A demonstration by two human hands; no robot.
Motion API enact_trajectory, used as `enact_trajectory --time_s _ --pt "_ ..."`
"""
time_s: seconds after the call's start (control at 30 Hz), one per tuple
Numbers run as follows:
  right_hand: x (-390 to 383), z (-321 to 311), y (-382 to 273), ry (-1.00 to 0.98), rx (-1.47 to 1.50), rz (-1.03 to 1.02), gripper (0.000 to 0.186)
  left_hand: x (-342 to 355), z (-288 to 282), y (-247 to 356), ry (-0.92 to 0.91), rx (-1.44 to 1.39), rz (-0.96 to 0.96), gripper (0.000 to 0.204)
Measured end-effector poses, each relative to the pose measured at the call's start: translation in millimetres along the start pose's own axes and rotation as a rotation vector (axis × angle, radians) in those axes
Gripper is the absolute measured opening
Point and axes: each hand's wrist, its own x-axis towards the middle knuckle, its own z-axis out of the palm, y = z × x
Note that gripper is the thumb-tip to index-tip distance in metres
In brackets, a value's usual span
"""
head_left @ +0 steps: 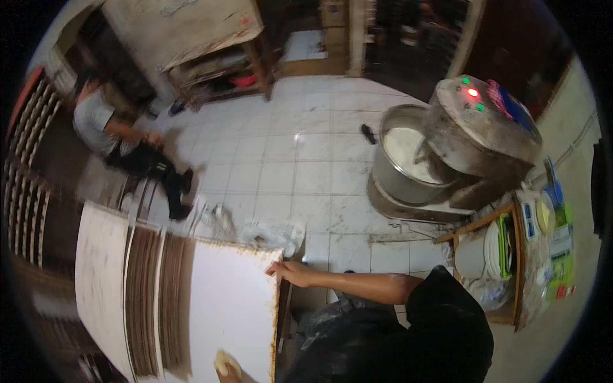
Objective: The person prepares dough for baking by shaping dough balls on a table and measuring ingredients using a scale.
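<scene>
My left hand [228, 376] shows only partly at the lower edge, closed round a pale yellow soft lump [227, 362]; whether it is dough or a sponge I cannot tell. The lump is over the white board [233, 300], which has a worn, brown-stained rim. At the board's far right corner is my right hand [292, 273], its fingers bent over the edge. Its bare forearm reaches across from a black sleeve. Left of the bare white surface stand brown ribbed stacks [142, 303], with another pale panel [101, 281] beyond them.
A floor mixer [482, 140] with a steel bowl [412, 182] of whitish mix stands at the right. Below it is a wooden shelf [516, 281] with tubs. A person [105, 124] sits at the left by racks [29, 172]. Plastic bags [271, 235] lie beyond the board.
</scene>
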Motion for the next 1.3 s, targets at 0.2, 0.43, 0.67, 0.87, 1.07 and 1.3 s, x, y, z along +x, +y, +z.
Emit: enact_trajectory --time_s 0.2,0.43,0.67,0.87,1.07,1.3 --pt "-137.4 -156.1 83.3 0.571 0.202 0.074 0.050 50.0 -16.1 200.5 0.014 -0.047 0.340 0.046" --pt "-252.1 -199.9 129.8 1.203 0.383 0.085 0.031 51.9 56.1 486.5 -0.320 -0.274 1.125 0.034" --pt "-332.0 -228.1 88.3 1.479 -0.116 -0.031 0.027 -31.5 228.3 638.7 -1.545 0.073 1.131 0.039" --pt "-472.9 -253.6 108.7 1.954 -0.291 0.377 0.022 8.3 456.1 605.9 -1.548 -0.070 0.613 0.039" --pt "-604.6 -266.6 73.7 2.228 -0.505 0.499 0.023 -5.9 495.6 608.1 -1.486 0.129 0.043 0.043" --pt "-748.5 -287.7 85.1 2.092 -0.984 0.832 0.037 -82.2 505.9 709.2 -1.466 -0.239 0.185 0.046"
